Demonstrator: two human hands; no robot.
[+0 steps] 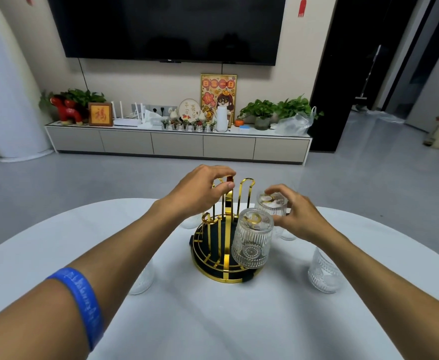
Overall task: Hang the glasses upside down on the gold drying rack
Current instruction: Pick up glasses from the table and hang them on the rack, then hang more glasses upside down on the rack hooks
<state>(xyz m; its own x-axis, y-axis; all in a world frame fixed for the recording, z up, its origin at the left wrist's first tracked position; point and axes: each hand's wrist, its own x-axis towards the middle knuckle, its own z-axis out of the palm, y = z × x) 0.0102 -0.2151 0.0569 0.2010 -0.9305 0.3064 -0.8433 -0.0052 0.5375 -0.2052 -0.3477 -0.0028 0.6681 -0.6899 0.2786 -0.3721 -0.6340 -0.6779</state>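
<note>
The gold drying rack (213,268) with a black round base stands in the middle of the white table. Two ribbed clear glasses hang upside down on its right pegs: a near glass (252,239) and a far glass (271,203). My left hand (202,190) pinches the top of the rack's centre handle. My right hand (299,216) has its fingers around the far glass. Upright glasses stand on the table: one at the right (323,275), one at the left (141,280) partly behind my forearm, one behind the rack (189,222).
Another glass (287,233) stands partly hidden under my right hand. The table's far edge (109,203) curves just behind the rack. Beyond it are a grey floor, a low TV cabinet (176,144) with plants and ornaments, and a wall-mounted television.
</note>
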